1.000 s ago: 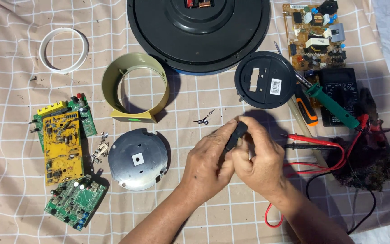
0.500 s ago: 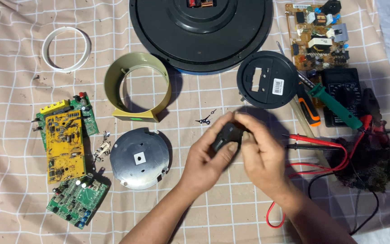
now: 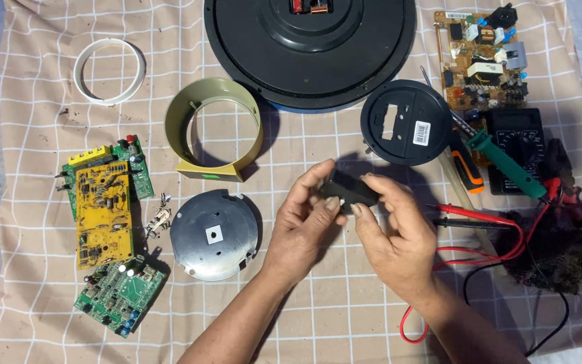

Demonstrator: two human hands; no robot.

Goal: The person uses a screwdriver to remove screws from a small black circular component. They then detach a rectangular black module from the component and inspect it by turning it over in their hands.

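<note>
Near the middle of the checked cloth [image 3: 385, 323]: left hand [image 3: 301, 232] and right hand [image 3: 392, 236] together on a small black block [image 3: 350, 191], both closed on it. Left thumb and fingers curled round its near-left end, right thumb and fingers pinched on its right end. Held just above the cloth, well clear of the other parts. Long axis of the block roughly left to right, right end dipped slightly toward the wearer; which face pointed up, too dark to tell.

Just beyond the hands: a black round cover [image 3: 407, 123], flat, with a small white rectangular label to the right of its centre, printed in dark bars, and a rectangular cut-out to the left. On the grey metal disc [image 3: 213, 234] left of the hands, a small white square at the centre. On the front of the olive ring [image 3: 213, 128], a short green strip low on the flat side. No other labels readable.

Right of the hands: red and black probe leads [image 3: 469, 217], an orange-handled tool [image 3: 465, 168], a green-handled soldering iron [image 3: 503, 162] and a dark meter [image 3: 516, 148]. Along the left edge: a yellow circuit board [image 3: 104, 212], a green circuit board [image 3: 119, 293] and a white ring [image 3: 110, 71].
</note>
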